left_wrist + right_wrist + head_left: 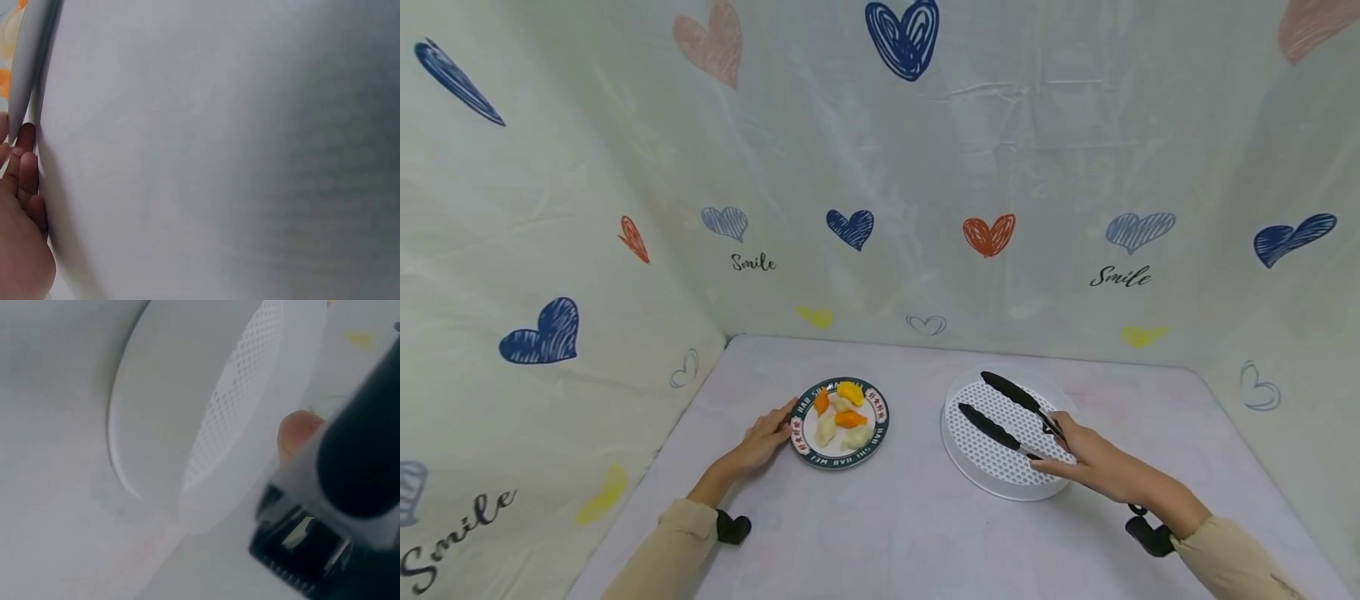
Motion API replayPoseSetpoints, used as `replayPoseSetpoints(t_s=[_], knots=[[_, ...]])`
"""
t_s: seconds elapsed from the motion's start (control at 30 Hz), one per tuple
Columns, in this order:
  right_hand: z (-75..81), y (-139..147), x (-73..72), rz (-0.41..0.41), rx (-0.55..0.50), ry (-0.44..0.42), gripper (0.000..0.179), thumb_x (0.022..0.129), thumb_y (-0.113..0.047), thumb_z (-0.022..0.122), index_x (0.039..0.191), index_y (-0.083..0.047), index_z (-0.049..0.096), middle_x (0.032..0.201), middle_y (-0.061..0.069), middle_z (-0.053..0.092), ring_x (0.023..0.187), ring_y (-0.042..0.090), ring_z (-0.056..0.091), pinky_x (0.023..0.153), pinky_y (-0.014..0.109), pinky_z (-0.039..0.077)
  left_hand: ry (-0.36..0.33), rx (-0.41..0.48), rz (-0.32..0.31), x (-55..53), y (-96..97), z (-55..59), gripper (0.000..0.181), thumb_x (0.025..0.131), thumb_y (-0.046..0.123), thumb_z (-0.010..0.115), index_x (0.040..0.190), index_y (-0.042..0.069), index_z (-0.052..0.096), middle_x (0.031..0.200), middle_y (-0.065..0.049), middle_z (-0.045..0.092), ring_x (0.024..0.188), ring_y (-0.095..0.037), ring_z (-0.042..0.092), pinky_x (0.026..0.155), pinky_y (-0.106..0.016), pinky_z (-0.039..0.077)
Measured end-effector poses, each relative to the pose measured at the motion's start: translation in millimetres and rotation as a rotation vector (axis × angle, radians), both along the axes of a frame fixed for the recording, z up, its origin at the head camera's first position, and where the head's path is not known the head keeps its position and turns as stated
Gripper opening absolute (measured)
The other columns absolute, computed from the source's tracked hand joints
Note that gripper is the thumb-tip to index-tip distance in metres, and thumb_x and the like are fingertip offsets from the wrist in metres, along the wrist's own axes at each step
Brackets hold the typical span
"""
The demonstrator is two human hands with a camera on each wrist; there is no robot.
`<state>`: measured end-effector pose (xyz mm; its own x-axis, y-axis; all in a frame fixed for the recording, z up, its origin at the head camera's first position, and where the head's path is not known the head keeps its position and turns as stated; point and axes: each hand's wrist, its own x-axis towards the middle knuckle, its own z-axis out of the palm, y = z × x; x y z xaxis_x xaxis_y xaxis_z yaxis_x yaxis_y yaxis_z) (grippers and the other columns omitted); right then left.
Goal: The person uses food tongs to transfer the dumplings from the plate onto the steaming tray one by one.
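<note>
On the left of the table is a round plate [882,410] with a dark green lettered rim, bearing several dumplings [850,419] in orange, yellow and pale cream. My left hand [760,440] pinches the plate's left edge. In the left wrist view, fingers [28,172] curl at the tilted-looking plate rim. Tongs [991,427] with black tips and metal arms are gripped in my right hand [1090,457], their tips spread apart. They hang over a round white steamer tray [988,483] with a perforated surface. The right wrist view shows the tray's side wall [150,394].
A pale cloth covers the table [880,533]. Behind and at the sides hangs a white curtain [895,150] printed with hearts and lettering. Black wrist straps [732,527] sit at both sleeves. Dark blurred gear [362,444] blocks the right of the right wrist view.
</note>
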<state>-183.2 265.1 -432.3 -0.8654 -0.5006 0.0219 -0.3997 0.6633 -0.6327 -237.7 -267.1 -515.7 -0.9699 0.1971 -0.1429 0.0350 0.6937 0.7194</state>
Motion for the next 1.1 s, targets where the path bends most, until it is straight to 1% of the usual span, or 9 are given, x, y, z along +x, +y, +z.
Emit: replayPoseSetpoints(t_s=[0.1, 0.23, 0.4, 0.47, 0.57, 0.77, 0.9, 1.03, 1.1], knots=[[2.4, -11.4, -4.0, 0.030, 0.025, -0.049, 0.084, 0.097, -0.040, 0.064, 0.145, 0.016, 0.023, 0.147, 0.035, 0.036, 0.134, 0.047, 0.040, 0.103, 0.062, 0.039, 0.010, 0.043, -0.004, -0.3, 1.0, 0.1, 0.056, 0.104, 0.012, 0.045, 0.155, -0.002, 0.026, 0.133, -0.023, 0.046, 0.118, -0.035, 0.038, 0.109, -0.057, 0.028], [2.9, -24.6, -8.1, 0.056, 0.039, -0.116, 0.093, 0.097, -0.043, 0.064, 0.147, 0.018, 0.015, 0.150, 0.042, 0.026, 0.133, 0.052, 0.040, 0.103, 0.063, 0.039, 0.016, 0.089, 0.006, -0.8, 4.7, -1.3, 0.055, 0.103, 0.005, 0.046, 0.154, -0.005, 0.027, 0.128, -0.021, 0.046, 0.116, -0.034, 0.041, 0.111, -0.056, 0.032], [3.6, -42.7, -15.1, 0.093, 0.055, -0.101, 0.089, 0.095, -0.046, 0.065, 0.145, 0.015, 0.024, 0.143, 0.036, 0.041, 0.128, 0.046, 0.048, 0.101, 0.059, 0.044, 0.048, 0.111, 0.019, -0.1, 6.8, -2.6, 0.054, 0.103, 0.001, 0.046, 0.152, -0.009, 0.028, 0.140, -0.029, 0.044, 0.126, -0.039, 0.042, 0.114, -0.058, 0.029], [4.2, -50.1, -18.6, 0.113, 0.056, -0.090, 0.083, 0.094, -0.046, 0.066, 0.141, 0.013, 0.031, 0.134, 0.032, 0.050, 0.123, 0.043, 0.052, 0.098, 0.057, 0.046, 0.057, 0.123, 0.024, 0.6, 6.6, -2.6, 0.053, 0.102, 0.000, 0.046, 0.151, -0.010, 0.028, 0.144, -0.031, 0.042, 0.131, -0.042, 0.041, 0.114, -0.058, 0.027], [4.2, -60.5, -23.3, 0.140, 0.066, -0.087, 0.080, 0.094, -0.048, 0.065, 0.138, 0.012, 0.035, 0.127, 0.027, 0.055, 0.119, 0.039, 0.054, 0.096, 0.055, 0.047, 0.048, 0.139, 0.030, 1.5, 5.8, -2.8, 0.053, 0.102, 0.000, 0.046, 0.152, -0.009, 0.028, 0.148, -0.032, 0.038, 0.137, -0.044, 0.036, 0.115, -0.058, 0.026], [-2.0, -83.7, -30.8, 0.205, 0.103, -0.082, 0.083, 0.093, -0.053, 0.064, 0.140, 0.011, 0.037, 0.125, 0.022, 0.059, 0.116, 0.034, 0.058, 0.095, 0.050, 0.050, 0.025, 0.173, 0.035, 3.1, 3.7, -3.3, 0.054, 0.103, 0.002, 0.045, 0.153, -0.006, 0.027, 0.155, -0.031, 0.028, 0.144, -0.046, 0.024, 0.116, -0.057, 0.022], [-6.9, -100.0, -35.1, 0.247, 0.124, -0.091, 0.082, 0.093, -0.052, 0.064, 0.140, 0.009, 0.038, 0.128, 0.021, 0.058, 0.118, 0.032, 0.057, 0.097, 0.047, 0.049, 0.016, 0.204, 0.039, 2.8, 1.3, -6.5, 0.054, 0.104, 0.003, 0.045, 0.154, -0.006, 0.026, 0.156, -0.031, 0.026, 0.145, -0.046, 0.023, 0.117, -0.057, 0.020], [-8.8, -114.5, -38.4, 0.268, 0.130, -0.115, 0.077, 0.093, -0.045, 0.068, 0.138, 0.010, 0.040, 0.121, 0.019, 0.060, 0.109, 0.029, 0.059, 0.091, 0.045, 0.051, 0.003, 0.221, 0.043, 1.6, 0.5, -10.3, 0.054, 0.104, 0.005, 0.045, 0.155, -0.004, 0.026, 0.157, -0.030, 0.025, 0.145, -0.045, 0.022, 0.117, -0.056, 0.020], [-10.7, -120.8, -40.2, 0.272, 0.140, -0.119, 0.077, 0.092, -0.043, 0.070, 0.138, 0.011, 0.040, 0.122, 0.021, 0.060, 0.111, 0.030, 0.060, 0.092, 0.045, 0.051, -0.002, 0.228, 0.049, 2.0, 0.8, -10.4, 0.054, 0.104, 0.005, 0.045, 0.155, -0.004, 0.026, 0.157, -0.030, 0.024, 0.145, -0.044, 0.022, 0.117, -0.055, 0.020]])
